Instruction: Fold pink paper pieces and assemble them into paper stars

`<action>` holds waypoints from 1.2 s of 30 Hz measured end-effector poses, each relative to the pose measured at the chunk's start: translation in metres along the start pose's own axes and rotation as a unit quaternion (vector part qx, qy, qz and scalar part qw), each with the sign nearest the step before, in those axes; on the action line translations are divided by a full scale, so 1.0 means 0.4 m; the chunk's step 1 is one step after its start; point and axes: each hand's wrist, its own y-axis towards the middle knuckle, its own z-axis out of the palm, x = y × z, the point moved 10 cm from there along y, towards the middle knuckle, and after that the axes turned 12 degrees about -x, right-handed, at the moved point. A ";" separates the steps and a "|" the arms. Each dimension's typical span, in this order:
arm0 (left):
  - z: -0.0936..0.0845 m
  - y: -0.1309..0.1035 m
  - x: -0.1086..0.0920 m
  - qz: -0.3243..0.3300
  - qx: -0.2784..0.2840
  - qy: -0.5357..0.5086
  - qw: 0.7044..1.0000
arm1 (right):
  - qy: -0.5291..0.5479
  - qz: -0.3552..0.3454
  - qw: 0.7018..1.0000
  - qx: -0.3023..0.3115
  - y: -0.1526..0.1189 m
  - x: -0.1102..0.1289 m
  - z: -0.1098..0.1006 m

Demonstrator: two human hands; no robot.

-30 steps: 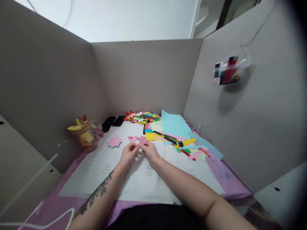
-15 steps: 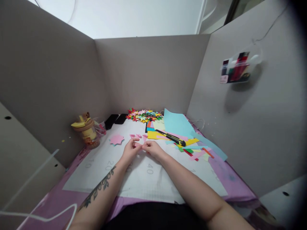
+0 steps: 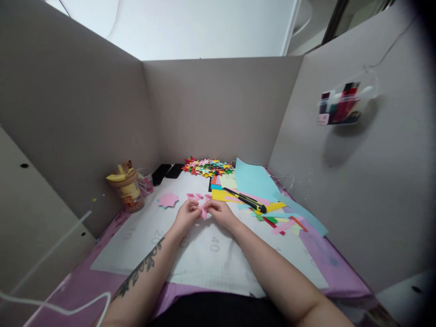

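Note:
Between my two hands is a small folded piece of pink paper [image 3: 204, 213]. My left hand [image 3: 188, 213] pinches it from the left, its fingers closed. My right hand [image 3: 220, 211] grips the right side with thumb and fingertips. Just beyond the hands lie several small folded pink pieces [image 3: 195, 196]. To the left is a flat pink star-shaped paper [image 3: 168, 200] with a bluish one showing beneath its edge. The fingers partly cover the paper they hold.
A heap of colourful paper stars [image 3: 207, 167] lies at the back. On the right are a yellow-black utility knife [image 3: 245, 200], paper strips [image 3: 272, 222] and blue sheets [image 3: 255, 179]. A brown-yellow cup [image 3: 127, 190] and black flat objects [image 3: 174, 170] stand left. Grey panels surround the table.
The pink paper now shows more between my hands, with a point sticking down below the fingers. Both hands stay close together. The whole view has shifted slightly.

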 end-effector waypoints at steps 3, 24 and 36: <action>-0.005 0.004 0.001 -0.001 -0.008 -0.021 1.000 | -0.022 -0.027 0.999 0.018 -0.001 0.007 0.007; -0.008 -0.051 -0.158 0.333 -0.021 0.143 0.932 | 0.075 0.062 0.991 -0.088 0.008 -0.032 -0.039; -0.016 -0.076 -0.194 0.402 -0.040 0.152 0.902 | 0.073 0.001 0.993 -0.091 0.007 0.001 -0.041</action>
